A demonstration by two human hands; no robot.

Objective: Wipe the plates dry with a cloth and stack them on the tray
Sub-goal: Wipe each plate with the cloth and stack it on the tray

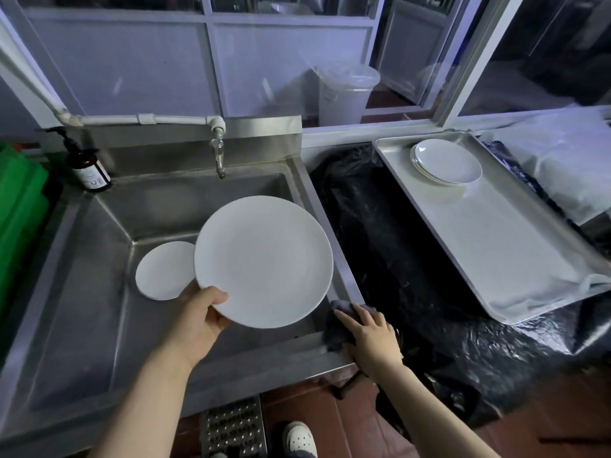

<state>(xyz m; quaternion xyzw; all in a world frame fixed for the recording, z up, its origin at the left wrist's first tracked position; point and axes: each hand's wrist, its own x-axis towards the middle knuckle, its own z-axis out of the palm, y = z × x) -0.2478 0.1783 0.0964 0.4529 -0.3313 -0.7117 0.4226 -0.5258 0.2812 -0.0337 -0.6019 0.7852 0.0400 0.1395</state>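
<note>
My left hand (202, 317) grips the near rim of a large white plate (264, 259), thumb on top, holding it tilted above the steel sink (76, 292). Another white plate (163, 271) lies on the sink floor, partly hidden behind the held one. My right hand (368, 335) rests on a dark grey cloth (337, 328) draped over the sink's front right corner, fingers spread over it. A small stack of white plates (446, 161) sits at the far end of the metal tray (515, 259) on the right.
A tap (219, 153) hangs over the sink's back wall, with a brown pump bottle (87, 166) at the back left. Black plastic sheeting (390, 246) covers the counter between sink and tray. A green crate (18, 206) stands at the left.
</note>
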